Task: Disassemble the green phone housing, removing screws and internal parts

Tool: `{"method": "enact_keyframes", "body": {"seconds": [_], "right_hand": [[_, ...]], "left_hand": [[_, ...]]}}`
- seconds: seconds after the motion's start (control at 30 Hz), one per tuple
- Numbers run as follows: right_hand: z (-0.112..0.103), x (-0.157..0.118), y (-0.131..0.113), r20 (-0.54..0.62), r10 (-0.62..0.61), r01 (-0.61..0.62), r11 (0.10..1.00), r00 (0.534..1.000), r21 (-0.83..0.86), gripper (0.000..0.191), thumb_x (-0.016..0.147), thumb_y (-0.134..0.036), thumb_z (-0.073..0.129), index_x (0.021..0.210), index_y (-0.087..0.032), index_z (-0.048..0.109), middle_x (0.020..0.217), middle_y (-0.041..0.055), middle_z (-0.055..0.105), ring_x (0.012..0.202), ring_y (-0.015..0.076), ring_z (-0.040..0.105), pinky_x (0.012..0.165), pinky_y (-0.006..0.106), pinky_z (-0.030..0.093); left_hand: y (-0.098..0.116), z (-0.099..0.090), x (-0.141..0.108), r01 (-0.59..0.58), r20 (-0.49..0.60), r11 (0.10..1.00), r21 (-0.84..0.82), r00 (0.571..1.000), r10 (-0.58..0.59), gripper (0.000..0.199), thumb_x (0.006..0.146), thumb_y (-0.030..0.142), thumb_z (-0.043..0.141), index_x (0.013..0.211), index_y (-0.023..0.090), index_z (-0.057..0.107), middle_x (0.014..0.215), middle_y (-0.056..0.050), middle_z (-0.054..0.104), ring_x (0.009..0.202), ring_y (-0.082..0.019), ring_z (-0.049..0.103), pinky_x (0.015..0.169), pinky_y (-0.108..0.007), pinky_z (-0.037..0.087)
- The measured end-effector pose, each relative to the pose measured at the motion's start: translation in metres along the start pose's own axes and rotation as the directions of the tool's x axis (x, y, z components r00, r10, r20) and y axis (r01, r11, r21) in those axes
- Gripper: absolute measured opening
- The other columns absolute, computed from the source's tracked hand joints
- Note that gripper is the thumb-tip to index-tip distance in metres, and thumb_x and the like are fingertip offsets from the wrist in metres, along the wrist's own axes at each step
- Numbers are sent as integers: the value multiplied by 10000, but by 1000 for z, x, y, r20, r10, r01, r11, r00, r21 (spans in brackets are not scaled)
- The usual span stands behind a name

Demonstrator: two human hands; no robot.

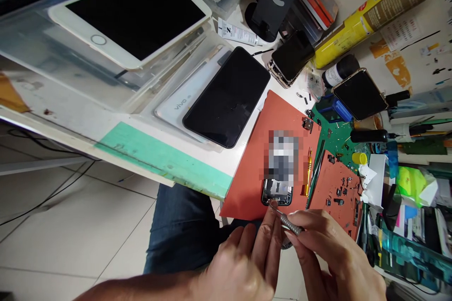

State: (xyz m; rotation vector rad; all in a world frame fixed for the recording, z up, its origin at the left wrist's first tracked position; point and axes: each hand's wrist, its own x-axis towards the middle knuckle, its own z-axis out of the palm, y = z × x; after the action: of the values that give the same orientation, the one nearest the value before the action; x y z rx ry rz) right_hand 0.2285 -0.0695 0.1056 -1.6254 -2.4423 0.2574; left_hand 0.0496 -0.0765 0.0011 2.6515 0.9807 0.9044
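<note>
Where does the phone point(277, 195) lie?
Near the lower edge of the orange silicone mat point(243, 183), with bare mat to its left.

And the hands?
Right hand point(334, 256) grips a knurled screwdriver point(290, 222), tip at the phone; left hand point(240, 258) touches its shaft, grasp unclear.

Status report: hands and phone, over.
Right hand gripping knurled screwdriver, tip at phone. Left hand beside it. Phone on orange silicone mat.

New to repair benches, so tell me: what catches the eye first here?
The hands come first: the right hand holds a slim metal screwdriver over an opened phone on a red-orange mat, the left hand beside it. Top left, a large white phone lies in a clear plastic tray; top right, a big yellow spray can.
</note>
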Motion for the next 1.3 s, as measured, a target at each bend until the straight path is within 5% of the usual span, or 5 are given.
{"method": "enact_keyframes", "body": {"seconds": [0.17,0.37,1.03,1.17,1.3], "right_hand": [[5,7,-7,-94,17,-17,1000,995,-8,144,1002,-105,687,981,-230,620,809,-16,716,697,135,702,630,263,593],[12,13,-8,-241,-79,81,997,967,-4,184,973,-21,653,1069,-178,657,803,4,713,683,137,674,618,283,570],[16,18,-10,-288,-86,89,996,954,-3,189,944,21,693,1037,-141,667,684,-21,604,594,121,513,548,285,463],[15,22,-10,-283,-46,56,998,958,27,176,965,-1,660,1077,-137,666,794,28,686,694,146,627,642,302,556],[11,25,-9,-255,-97,102,995,962,6,214,967,24,651,1066,-164,631,680,-40,607,560,106,507,519,260,445]], "left_hand": [[-2,-2,1,-16,26,1000,4,1000,16,398,926,145,559,1257,2,726,1269,-293,769,675,-243,759,571,-346,629],[-1,-4,-1,-13,21,999,33,1000,12,412,946,149,544,1295,9,712,1317,-289,752,749,-234,768,610,-322,607],[0,-3,1,26,8,1000,-1,1000,-26,387,936,101,532,1260,15,726,1089,-204,834,739,-274,795,585,-359,629],[1,-3,2,17,12,1000,2,1000,-17,375,940,116,545,1250,26,737,1172,-225,817,722,-260,789,592,-351,634],[2,-3,0,26,19,1000,5,999,-26,408,947,133,546,1297,14,721,1267,-256,782,716,-247,782,580,-336,620]]}}
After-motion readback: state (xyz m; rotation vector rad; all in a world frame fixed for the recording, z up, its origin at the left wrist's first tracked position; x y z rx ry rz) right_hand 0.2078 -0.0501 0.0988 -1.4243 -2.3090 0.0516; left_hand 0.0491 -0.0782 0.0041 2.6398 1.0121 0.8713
